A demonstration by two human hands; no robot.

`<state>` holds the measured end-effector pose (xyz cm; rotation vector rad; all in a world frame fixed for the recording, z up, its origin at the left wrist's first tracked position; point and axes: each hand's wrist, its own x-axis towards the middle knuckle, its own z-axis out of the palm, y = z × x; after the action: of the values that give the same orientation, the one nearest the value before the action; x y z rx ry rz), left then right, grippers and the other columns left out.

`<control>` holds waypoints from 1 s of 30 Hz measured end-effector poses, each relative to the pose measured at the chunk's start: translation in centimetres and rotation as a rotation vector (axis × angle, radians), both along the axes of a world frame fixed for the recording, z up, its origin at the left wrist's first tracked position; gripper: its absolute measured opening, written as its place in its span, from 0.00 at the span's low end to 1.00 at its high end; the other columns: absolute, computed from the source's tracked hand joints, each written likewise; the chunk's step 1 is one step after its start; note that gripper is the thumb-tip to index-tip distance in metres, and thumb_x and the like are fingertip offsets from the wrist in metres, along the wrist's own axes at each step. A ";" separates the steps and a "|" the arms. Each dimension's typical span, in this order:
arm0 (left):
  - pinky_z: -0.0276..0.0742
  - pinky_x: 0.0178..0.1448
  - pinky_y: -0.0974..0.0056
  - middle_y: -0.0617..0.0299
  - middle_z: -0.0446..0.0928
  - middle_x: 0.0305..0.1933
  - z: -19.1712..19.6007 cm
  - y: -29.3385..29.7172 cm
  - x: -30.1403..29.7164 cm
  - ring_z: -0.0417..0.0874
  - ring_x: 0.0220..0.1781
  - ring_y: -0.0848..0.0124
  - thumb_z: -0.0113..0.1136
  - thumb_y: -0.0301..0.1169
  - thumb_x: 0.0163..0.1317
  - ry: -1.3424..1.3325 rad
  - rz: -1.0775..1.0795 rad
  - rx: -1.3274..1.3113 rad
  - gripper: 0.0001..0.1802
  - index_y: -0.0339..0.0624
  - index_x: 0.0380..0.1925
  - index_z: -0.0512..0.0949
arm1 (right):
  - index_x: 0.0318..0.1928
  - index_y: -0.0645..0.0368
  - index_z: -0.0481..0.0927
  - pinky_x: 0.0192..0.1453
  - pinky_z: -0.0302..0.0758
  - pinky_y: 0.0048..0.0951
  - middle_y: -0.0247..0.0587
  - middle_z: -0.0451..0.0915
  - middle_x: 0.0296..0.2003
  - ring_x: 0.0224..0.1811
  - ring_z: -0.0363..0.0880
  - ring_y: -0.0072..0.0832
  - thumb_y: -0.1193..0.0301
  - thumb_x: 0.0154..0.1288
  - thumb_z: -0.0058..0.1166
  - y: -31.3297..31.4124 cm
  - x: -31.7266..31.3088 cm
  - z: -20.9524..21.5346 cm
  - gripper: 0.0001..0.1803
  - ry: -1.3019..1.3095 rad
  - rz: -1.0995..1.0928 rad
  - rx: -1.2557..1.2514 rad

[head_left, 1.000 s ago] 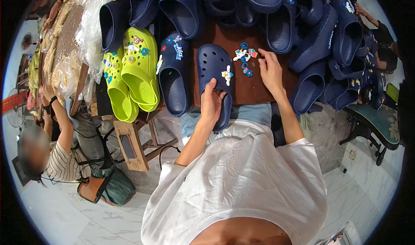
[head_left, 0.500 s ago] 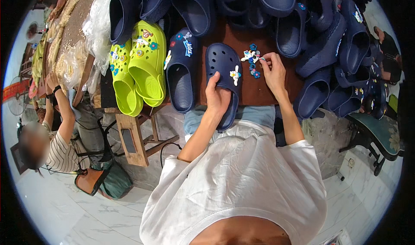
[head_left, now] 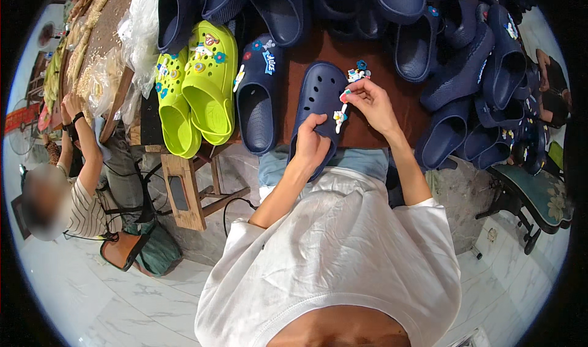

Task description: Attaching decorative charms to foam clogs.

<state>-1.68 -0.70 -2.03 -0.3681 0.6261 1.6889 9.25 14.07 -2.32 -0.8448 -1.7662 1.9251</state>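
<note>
Navy clog (head_left: 318, 96) is held across the near edge of the table (head_left: 367, 137) by the left hand (head_left: 313, 143), its fingers closed at the shoe's opening. Between the narrowed fingertips of the right hand (head_left: 375, 107), a small charm (head_left: 345, 96), apparently red and white, is pinched beside the clog. Loose charms (head_left: 359, 73) are partly hidden beyond. Lime-green clogs (head_left: 211, 83) are set toward the near left corner.

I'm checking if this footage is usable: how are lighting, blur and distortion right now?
Head view: shapes bend toward the picture's edge; the white shirt is bright, the navy clogs dark inside; the nearby person's face is blurred; the left hand and held clog look fairly sharp, the charm in the right hand too small for detail.
</note>
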 end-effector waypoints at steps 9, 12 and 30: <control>0.70 0.61 0.61 0.55 0.77 0.49 0.7 -0.6 0.3 0.78 0.51 0.64 0.49 0.24 0.57 0.021 0.003 0.006 0.17 0.30 0.48 0.72 | 0.40 0.67 0.79 0.47 0.78 0.22 0.41 0.82 0.36 0.40 0.82 0.23 0.80 0.61 0.59 0.0 0.4 -0.4 0.07 0.047 0.003 -0.077; 0.70 0.61 0.61 0.56 0.77 0.48 0.7 -0.7 0.7 0.78 0.51 0.65 0.50 0.23 0.57 0.071 0.000 0.003 0.17 0.30 0.48 0.72 | 0.40 0.67 0.78 0.47 0.78 0.22 0.40 0.82 0.36 0.40 0.82 0.23 0.79 0.62 0.59 -0.3 0.5 -0.6 0.07 0.073 -0.026 -0.077; 0.72 0.50 0.67 0.63 0.78 0.41 -2.1 -2.4 2.4 0.78 0.43 0.71 0.56 0.20 0.51 0.218 -0.061 -0.136 0.14 0.36 0.40 0.76 | 0.38 0.63 0.76 0.43 0.77 0.19 0.36 0.82 0.34 0.37 0.81 0.19 0.79 0.62 0.59 -1.6 1.4 -0.8 0.06 0.120 -0.059 -0.098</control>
<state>0.69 -3.14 -4.18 -0.2599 0.9080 1.6444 10.68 12.52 -3.13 -0.7881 -1.5722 1.9938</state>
